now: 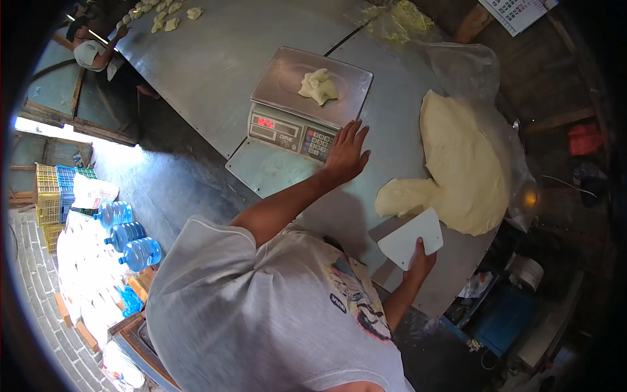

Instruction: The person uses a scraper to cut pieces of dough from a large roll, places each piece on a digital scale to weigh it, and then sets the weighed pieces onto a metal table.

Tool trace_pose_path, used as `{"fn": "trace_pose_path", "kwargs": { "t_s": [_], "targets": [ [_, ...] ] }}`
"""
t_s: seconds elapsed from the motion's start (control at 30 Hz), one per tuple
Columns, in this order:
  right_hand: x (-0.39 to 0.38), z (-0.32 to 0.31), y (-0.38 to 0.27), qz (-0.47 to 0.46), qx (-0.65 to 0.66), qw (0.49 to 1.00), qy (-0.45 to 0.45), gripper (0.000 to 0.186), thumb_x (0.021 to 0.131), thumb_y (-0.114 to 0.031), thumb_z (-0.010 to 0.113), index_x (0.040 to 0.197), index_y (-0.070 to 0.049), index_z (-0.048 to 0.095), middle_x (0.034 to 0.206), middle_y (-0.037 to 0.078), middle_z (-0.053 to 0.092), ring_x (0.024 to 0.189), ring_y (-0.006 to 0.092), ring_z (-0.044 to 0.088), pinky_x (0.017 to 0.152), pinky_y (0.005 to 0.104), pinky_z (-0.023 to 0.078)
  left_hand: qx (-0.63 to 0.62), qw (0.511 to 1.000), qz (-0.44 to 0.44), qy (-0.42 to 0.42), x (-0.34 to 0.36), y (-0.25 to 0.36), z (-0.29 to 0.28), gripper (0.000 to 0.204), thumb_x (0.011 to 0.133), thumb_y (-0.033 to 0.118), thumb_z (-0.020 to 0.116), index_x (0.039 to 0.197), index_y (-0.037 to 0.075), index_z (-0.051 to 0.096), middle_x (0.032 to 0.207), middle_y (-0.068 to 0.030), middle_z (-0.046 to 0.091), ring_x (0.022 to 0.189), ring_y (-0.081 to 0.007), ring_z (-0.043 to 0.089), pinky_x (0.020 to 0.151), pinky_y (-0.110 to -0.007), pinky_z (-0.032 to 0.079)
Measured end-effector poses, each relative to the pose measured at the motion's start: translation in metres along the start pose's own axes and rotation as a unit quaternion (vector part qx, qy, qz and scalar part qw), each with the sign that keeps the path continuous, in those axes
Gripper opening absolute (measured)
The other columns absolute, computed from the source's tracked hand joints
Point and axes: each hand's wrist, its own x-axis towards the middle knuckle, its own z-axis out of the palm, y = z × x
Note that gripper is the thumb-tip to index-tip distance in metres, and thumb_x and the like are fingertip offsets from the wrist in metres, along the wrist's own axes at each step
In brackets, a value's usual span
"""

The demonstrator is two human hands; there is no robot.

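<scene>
Two hands: left hand by scale, right hand apparently gripping scraper.

The right hand hides the white scraper's lower corner; the scale's display is unreadable.

Large grey sheet-metal surface, seam across it. Dark concrete floor, bright daylight patch at left. Grey brick paving lower left. Stacked yellow and blue plastic crates, blue water jugs, white sacks. Dim wooden wall at right.
</scene>
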Motion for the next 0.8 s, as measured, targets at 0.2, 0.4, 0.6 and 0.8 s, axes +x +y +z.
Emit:
{"fn": "trace_pose_path", "kwargs": {
  "t_s": [0.2, 0.4, 0.6, 0.8],
  "targets": [
    [0.000, 0.019, -0.008, -0.006, 0.012, 1.000, -0.017, 0.053, 0.089, 0.000, 0.065, 0.138, 0.006, 0.045, 0.132, 0.017, 0.057, 0.118, 0.0288, 0.057, 0.101, 0.0397, 0.044, -0.040, 0.995, 0.013, -0.096, -0.061, 0.011, -0.002, 0.064, 0.086, 0.015, 0.068, 0.142, 0.006, 0.039, 0.147, -0.0195, 0.036, 0.141, -0.0418, 0.028, 0.114, -0.052, 0.030],
    [0.001, 0.039, -0.020, -0.001, 0.002, 0.999, -0.045, 0.055, 0.089, -0.003, 0.066, 0.139, 0.003, 0.046, 0.131, 0.015, 0.058, 0.117, 0.0284, 0.058, 0.100, 0.0398, 0.045, -0.188, 0.964, -0.008, -0.186, -0.084, 0.001, 0.017, 0.055, 0.085, 0.013, 0.067, 0.136, 0.008, 0.046, 0.138, -0.0176, 0.046, 0.135, -0.0395, 0.038, 0.112, -0.050, 0.034],
    [0.002, 0.028, -0.022, -0.030, 0.015, 0.998, -0.046, 0.054, 0.089, -0.002, 0.066, 0.139, 0.004, 0.045, 0.132, 0.016, 0.057, 0.118, 0.0284, 0.057, 0.100, 0.0394, 0.045, 0.077, 0.997, 0.007, 0.005, -0.007, -0.002, 0.002, 0.069, 0.083, 0.034, 0.069, 0.143, 0.009, 0.043, 0.145, -0.0227, 0.041, 0.135, -0.0422, 0.037, 0.113, -0.057, 0.029],
    [0.003, 0.008, -0.010, -0.016, -0.026, 0.999, -0.021, 0.053, 0.090, 0.001, 0.063, 0.139, 0.005, 0.044, 0.132, 0.017, 0.057, 0.118, 0.0290, 0.058, 0.100, 0.0396, 0.045, 0.203, 0.965, -0.139, 0.086, 0.096, -0.108, -0.058, 0.087, 0.078, 0.040, 0.076, 0.148, 0.008, 0.036, 0.151, -0.0262, 0.031, 0.137, -0.0484, 0.032, 0.109, -0.060, 0.031]
  ]
}}
